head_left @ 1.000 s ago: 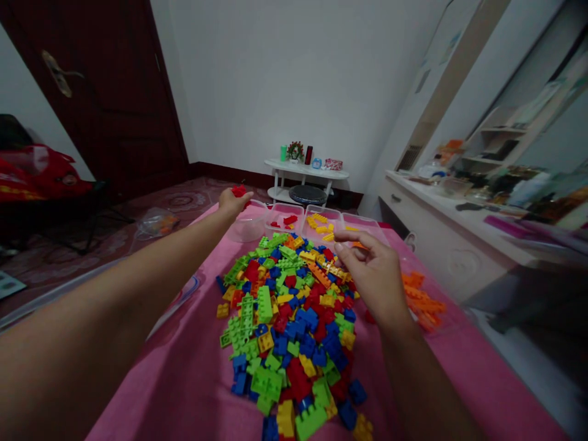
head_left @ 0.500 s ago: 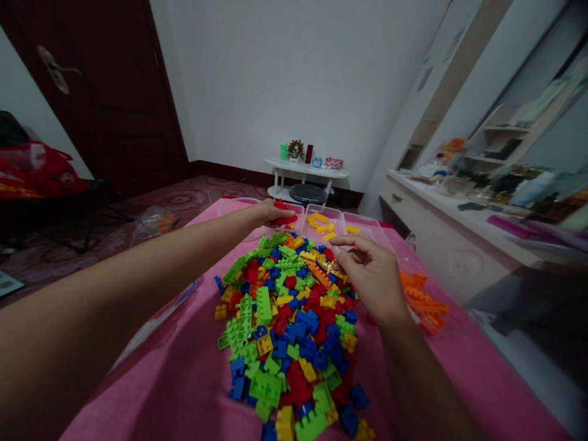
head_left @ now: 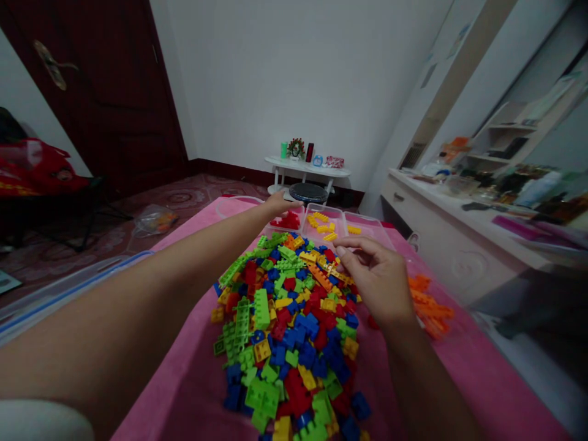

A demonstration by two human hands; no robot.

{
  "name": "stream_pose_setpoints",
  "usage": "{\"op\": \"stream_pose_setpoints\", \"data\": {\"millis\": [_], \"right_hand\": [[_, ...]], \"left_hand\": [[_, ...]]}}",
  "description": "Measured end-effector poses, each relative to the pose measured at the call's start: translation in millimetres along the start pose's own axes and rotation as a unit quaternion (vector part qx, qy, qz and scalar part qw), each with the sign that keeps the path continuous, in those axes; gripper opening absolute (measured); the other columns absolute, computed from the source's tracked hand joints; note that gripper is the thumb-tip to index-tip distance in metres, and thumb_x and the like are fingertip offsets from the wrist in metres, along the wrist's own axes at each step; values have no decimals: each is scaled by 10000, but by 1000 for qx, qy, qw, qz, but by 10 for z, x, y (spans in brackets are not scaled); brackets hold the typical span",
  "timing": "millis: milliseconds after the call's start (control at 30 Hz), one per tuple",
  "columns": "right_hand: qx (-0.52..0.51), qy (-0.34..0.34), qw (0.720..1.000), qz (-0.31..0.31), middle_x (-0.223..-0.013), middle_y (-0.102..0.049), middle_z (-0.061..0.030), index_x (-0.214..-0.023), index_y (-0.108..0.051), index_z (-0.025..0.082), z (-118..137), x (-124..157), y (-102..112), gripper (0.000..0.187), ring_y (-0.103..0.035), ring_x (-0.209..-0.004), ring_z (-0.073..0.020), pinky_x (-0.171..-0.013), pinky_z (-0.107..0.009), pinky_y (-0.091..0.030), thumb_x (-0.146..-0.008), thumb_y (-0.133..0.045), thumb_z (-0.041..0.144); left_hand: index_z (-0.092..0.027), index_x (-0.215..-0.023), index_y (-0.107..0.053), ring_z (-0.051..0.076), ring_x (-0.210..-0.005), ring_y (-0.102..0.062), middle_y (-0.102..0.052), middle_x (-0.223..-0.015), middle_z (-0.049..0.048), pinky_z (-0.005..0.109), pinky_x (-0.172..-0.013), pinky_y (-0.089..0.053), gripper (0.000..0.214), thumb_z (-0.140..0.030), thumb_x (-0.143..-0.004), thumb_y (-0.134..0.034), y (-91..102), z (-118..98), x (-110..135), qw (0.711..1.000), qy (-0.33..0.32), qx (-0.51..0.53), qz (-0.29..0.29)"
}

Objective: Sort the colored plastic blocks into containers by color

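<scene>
My left hand (head_left: pixel 278 203) is over the left clear compartment (head_left: pixel 301 224), fingers stretched out and holding nothing. Several red toy bricks (head_left: pixel 285 220) lie in that compartment, just below it. My right hand (head_left: pixel 374 275) hovers at the right edge of a large mixed pile of toy building bricks (head_left: pixel 298 334). Its thumb and index finger are brought close together, and whatever may be between them is too small to make out. Yellow bricks (head_left: pixel 331 267) and a long orange brick (head_left: pixel 320 277) lie beside its fingertips.
The middle compartment (head_left: pixel 341 214) holds several yellow bricks (head_left: pixel 321 217); one yellow brick (head_left: pixel 353 230) lies in the right compartment (head_left: pixel 374 228). Orange bricks (head_left: pixel 429 309) are grouped on the right of the pink cloth (head_left: pixel 482 367). A blue-rimmed clear lid (head_left: pixel 92 278) is at the left.
My left hand has let go of the red bricks, which now lie in the left compartment, and its fingers have straightened. My right hand has barely moved.
</scene>
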State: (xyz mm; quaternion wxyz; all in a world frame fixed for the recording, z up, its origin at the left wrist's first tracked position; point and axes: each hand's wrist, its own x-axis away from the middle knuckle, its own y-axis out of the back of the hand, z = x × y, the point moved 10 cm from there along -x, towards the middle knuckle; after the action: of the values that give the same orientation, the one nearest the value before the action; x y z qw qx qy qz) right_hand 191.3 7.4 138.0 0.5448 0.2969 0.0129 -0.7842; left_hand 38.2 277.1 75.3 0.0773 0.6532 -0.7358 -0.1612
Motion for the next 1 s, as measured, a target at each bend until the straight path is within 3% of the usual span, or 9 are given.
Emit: {"op": "stream_pose_setpoints", "data": {"millis": [100, 200, 300, 367, 467, 567, 767, 900, 1000], "right_hand": [[18, 11, 1000, 1, -835, -693, -58, -848, -713, 171, 26, 11, -3, 141, -635, -662, -146, -557, -247, -501, -791, -617, 258], [13, 14, 1000, -4, -830, -694, -57, -854, -715, 169, 60, 11, 18, 143, -635, -661, -144, -560, -245, -500, -792, -618, 254], [0, 12, 1000, -15, -825, -690, -53, -855, -716, 162, 101, 1, 72, 146, -626, -618, -132, -548, -242, -499, -791, -623, 255], [2, 16, 999, -27, -809, -688, -45, -853, -717, 160, 141, -3, 120, 143, -611, -580, -119, -536, -237, -491, -789, -628, 251], [9, 26, 999, -36, -792, -688, -37, -849, -720, 163, 195, 1, 157, 138, -600, -567, -112, -520, -228, -477, -785, -634, 250], [3, 26, 999, -26, -796, -691, -40, -849, -719, 168, 202, 18, 129, 143, -607, -588, -122, -512, -228, -475, -789, -631, 263], [3, 30, 999, -18, -803, -696, -48, -844, -720, 173, 198, 28, 88, 146, -617, -605, -135, -538, -250, -491, -791, -628, 274], [-17, 26, 999, 15, -748, -683, -29, -821, -718, 178, 380, 72, 30, 126, -596, -586, -123, -529, -240, -474, -782, -649, 275], [-104, 25, 982, 155, -799, -691, -20, -859, -715, 201, 542, 306, -219, 151, -606, -627, -118, -543, -229, -477, -784, -678, 326]], "left_hand": [[-140, -1262, -551, 251, -1067, -614, -624, -1219, 119, 336, -896, -499, 654, -365, -686, -765, 140, -195, 74, 982, -81, -169, -22], [-149, -1198, -613, 254, -1137, -568, -634, -1214, 112, 314, -984, -426, 510, -355, -739, -694, 417, -348, 226, 924, -145, -345, -72], [-166, -1223, -597, 283, -1122, -574, -631, -1222, 138, 335, -928, -444, 561, -456, -746, -648, 740, -247, 353, 880, -112, -454, -80], [-154, -1178, -628, 308, -1095, -591, -644, -1199, 154, 336, -881, -456, 592, -504, -701, -662, 865, -53, 419, 861, -59, -505, -26], [-155, -950, -722, 294, -1006, -636, -715, -1037, 125, 301, -820, -464, 365, -383, -668, -677, 858, 216, 582, 831, -10, -547, 101], [-160, -798, -729, 243, -859, -676, -744, -841, 83, 266, -746, -469, 186, -235, -674, -612, 808, 282, 773, 820, 2, -551, 155], [-150, -908, -693, 160, -671, -678, -750, -821, 58, 216, -627, -467, 258, -191, -728, -512, 570, 319, 1107, 824, 19, -497, 273], [-160, -974, -697, 197, -837, -682, -741, -943, 89, 249, -720, -482, 281, -217, -764, -519, 574, 206, 1204, 795, -22, -560, 233], [-150, -1160, -642, 271, -1066, -611, -649, -1188, 154, 328, -841, -471, 410, -319, -795, -564, 548, -203, 1340, 787, -139, -592, 105]]}}
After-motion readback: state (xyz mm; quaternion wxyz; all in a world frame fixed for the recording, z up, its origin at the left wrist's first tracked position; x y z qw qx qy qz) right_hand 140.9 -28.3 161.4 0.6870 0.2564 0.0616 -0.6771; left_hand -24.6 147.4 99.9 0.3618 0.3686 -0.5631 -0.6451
